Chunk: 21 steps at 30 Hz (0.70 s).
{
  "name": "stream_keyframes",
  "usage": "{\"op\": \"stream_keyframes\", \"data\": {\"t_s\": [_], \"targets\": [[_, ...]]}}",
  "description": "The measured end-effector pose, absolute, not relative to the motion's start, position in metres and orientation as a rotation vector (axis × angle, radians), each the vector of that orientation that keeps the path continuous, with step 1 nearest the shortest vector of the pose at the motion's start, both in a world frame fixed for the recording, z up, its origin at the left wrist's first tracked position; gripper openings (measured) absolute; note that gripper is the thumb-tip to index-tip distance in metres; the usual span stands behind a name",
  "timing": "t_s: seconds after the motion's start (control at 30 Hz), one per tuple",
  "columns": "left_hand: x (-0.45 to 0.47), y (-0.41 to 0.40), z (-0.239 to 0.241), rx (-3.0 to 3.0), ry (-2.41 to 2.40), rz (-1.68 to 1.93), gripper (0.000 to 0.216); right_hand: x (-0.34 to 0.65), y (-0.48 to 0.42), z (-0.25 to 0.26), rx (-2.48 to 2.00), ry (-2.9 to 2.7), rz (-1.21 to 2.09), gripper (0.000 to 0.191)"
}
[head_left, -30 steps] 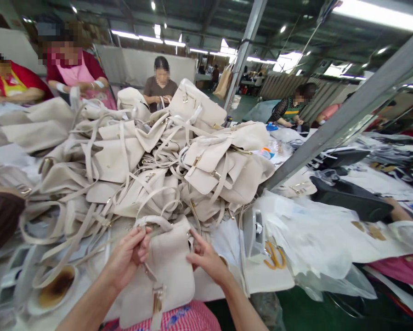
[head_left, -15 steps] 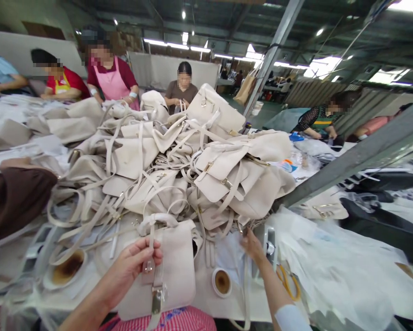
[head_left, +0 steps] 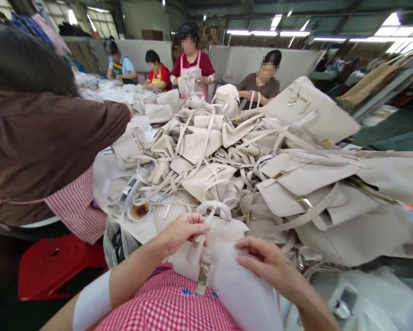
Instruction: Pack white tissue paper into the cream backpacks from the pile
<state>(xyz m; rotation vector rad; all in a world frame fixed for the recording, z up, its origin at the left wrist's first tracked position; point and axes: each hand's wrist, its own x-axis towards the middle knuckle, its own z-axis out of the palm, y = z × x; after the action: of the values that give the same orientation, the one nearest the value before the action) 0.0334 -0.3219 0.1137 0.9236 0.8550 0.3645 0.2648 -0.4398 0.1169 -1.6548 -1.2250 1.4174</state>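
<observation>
The beige handbag [head_left: 225,226] sits in front of a great heap of similar bags [head_left: 206,140], its lower part over the red-checked apron [head_left: 168,303], where from here I'd say that soft footing could let it tip. A filmy white sheet [head_left: 244,287] drapes down its right side, and I can't tell whether the right hand [head_left: 266,257] pinches it or merely touches it, so a loose grip might let it slip or crumple. The left hand [head_left: 185,232] pinches the slim strap [head_left: 210,215]; let go, its tag [head_left: 194,252] could swing and scratch against the metal buckle [head_left: 203,273].
</observation>
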Motion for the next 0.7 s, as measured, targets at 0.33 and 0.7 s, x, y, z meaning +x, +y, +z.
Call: {"op": "stream_keyframes", "data": {"t_s": [0.33, 0.7], "targets": [[0.015, -0.333, 0.103, 1.034, 0.885, 0.466, 0.044, 0.194, -0.362, 0.086, -1.344, -0.886, 1.55, 0.035], [0.015, -0.337, 0.087, 1.167, 1.039, 0.512, 0.057, 0.191, -0.36, 0.098, -1.274, -0.621, 1.655, 0.039]]}}
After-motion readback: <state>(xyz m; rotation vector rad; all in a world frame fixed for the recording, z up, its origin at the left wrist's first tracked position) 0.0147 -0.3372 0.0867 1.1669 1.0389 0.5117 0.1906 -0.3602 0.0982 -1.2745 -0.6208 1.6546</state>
